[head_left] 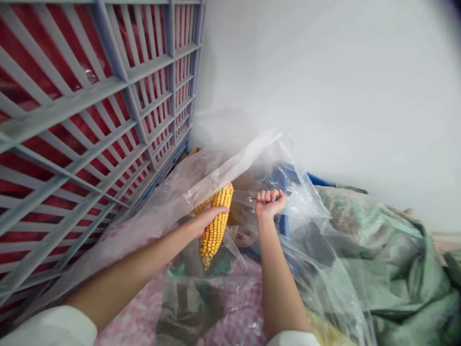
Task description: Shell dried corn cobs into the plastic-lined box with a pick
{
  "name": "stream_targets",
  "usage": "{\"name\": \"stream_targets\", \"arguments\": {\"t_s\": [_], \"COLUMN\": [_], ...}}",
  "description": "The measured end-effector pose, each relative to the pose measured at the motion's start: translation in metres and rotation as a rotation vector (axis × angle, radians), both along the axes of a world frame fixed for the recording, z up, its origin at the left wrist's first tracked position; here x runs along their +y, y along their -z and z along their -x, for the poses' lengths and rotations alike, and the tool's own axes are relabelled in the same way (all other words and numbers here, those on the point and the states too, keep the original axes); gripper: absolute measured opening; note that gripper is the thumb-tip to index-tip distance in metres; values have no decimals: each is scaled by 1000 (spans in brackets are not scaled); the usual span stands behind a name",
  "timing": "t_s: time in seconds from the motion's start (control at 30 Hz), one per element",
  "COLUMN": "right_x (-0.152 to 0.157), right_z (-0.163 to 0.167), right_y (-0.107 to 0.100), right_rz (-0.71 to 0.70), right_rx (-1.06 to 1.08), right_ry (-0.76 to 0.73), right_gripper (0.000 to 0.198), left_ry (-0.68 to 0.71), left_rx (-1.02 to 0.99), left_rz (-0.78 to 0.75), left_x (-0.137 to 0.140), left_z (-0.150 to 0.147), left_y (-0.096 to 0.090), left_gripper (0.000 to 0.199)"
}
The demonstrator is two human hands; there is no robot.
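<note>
My left hand (207,220) is wrapped around an ear of corn (218,226) with dense yellow kernels, its narrow tip pointing down. To the right, my right hand (269,203) is closed in a fist on a slim tool that looks like a screwdriver (277,198). A bit of its green handle shows by the thumb. Its thin metal shaft points left toward the corn, apart from it, with a small yellowish speck by the tip. Clear plastic sheeting (237,163) rises behind both hands. More yellow corn (202,205) is partly hidden behind my left hand.
A tall slatted plastic crate (129,84) with red material inside stands on the left. A white wall (324,86) is behind. Blue bin edges (284,223) show beneath the plastic. Greenish woven sacks (392,269) lie at right, and pink checked cloth (144,307) is below my arms.
</note>
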State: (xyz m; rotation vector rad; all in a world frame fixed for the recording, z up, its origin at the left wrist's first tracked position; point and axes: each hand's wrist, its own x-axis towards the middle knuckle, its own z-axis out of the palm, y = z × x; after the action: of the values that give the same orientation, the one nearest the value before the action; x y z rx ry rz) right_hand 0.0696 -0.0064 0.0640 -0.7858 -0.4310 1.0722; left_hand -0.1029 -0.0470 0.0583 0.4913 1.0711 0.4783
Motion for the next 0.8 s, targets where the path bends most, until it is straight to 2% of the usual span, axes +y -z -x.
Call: {"name": "stream_targets", "arguments": {"t_s": [0.07, 0.13, 0.2, 0.27, 0.47, 0.6, 0.73, 0.8], "right_x": [-1, -2, -1, 0, 0, -5, -18, -24], "right_z": [12, 30, 45, 52, 46, 49, 59, 64], "right_y": [-12, -19, -20, -18, -14, -9, 11, 21], "right_rz": [-20, -50, -36, -4, 33, 14, -47, -65], "right_rx": [-22, -61, -92, -107, -106, -220, -353, -384], "right_ry": [-81, -233, -364, -427, -477, -500, -407, -331], "right_gripper": [40, 42, 43, 44, 44, 46, 46, 46], "left_ry": [-16, -3, 5, 8, 16, 40, 24, 29], "left_rx": [22, 50, 64, 64, 67, 103, 151, 147], "left_rz": [-48, -63, -67, -74, -107, -145, -273, -270], "left_x": [-2, -4, -6, -6, -4, -5, -3, 0], "left_z": [-3, -7, -10, -11, -10, -10, -10, -8], "left_y": [-2, -2, -2, -3, -10, -3, 10, 13], "left_gripper": [30, 30, 30, 30, 26, 31, 35, 40]}}
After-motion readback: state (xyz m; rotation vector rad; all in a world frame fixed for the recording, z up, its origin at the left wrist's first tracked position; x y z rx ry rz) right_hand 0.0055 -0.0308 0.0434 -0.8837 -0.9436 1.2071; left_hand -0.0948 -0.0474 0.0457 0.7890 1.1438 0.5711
